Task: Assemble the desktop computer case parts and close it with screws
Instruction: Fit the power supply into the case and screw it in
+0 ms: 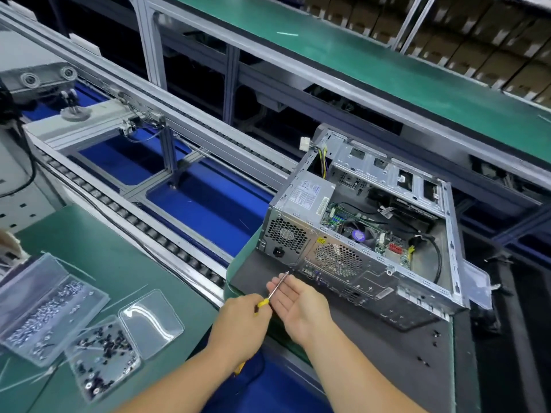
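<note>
Nearest, the left hand (241,320) grips the yellow handle of a screwdriver (275,289), while the right hand (298,302) lies flat and relaxed under the shaft, apparently steadying it or readying a screw at the tip. To the left, open screw trays (59,311) sit within reach on the tabletop (119,263). Beyond the hands, the computer case (366,239) lies open-side up on a dark mat (387,338), rear panel facing the hands, with bare mat between. Its left corner sits near the conveyor's (167,234) edge.

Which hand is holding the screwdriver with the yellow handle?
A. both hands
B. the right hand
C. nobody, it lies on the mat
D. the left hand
D: the left hand grips the yellow handle of the screwdriver, while the right hand lies open, palm up, beside its shaft.
</note>
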